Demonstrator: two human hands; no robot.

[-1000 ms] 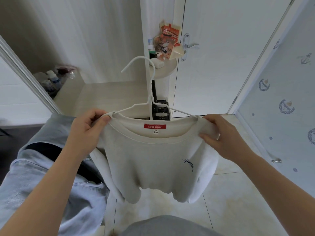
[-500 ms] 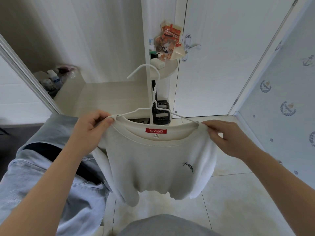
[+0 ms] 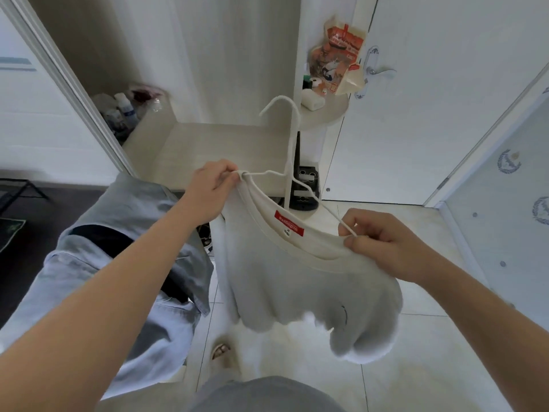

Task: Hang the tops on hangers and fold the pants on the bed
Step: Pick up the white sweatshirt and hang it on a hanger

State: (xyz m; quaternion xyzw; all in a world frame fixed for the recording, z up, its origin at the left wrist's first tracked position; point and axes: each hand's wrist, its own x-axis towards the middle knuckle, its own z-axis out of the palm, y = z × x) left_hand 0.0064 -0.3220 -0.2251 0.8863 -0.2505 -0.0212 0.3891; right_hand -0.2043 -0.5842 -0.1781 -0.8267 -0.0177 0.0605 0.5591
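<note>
A cream sweatshirt (image 3: 297, 281) with a red neck label hangs in the air on a white wire hanger (image 3: 292, 144), whose hook points up and to the left. My left hand (image 3: 212, 188) pinches the left shoulder seam together with the hanger's left end. At the right, my right hand (image 3: 383, 242) pinches the collar edge and the hanger's right arm. The top is twisted, its right side nearer to me. Light blue jeans (image 3: 124, 263) lie on the bed at the left, under my left arm.
A wooden ledge (image 3: 214, 153) runs behind the hanger, with bottles (image 3: 121, 108) at its far left end. A small round shelf (image 3: 326, 111) holds packets beside a white door (image 3: 430, 99). Tiled floor (image 3: 416, 352) lies below, and a sandalled foot (image 3: 221, 352) shows.
The hanger and top have turned: my left hand moved up and away, my right hand came down and nearer. My right hand's fingers now pinch the hanger's wire arm.
</note>
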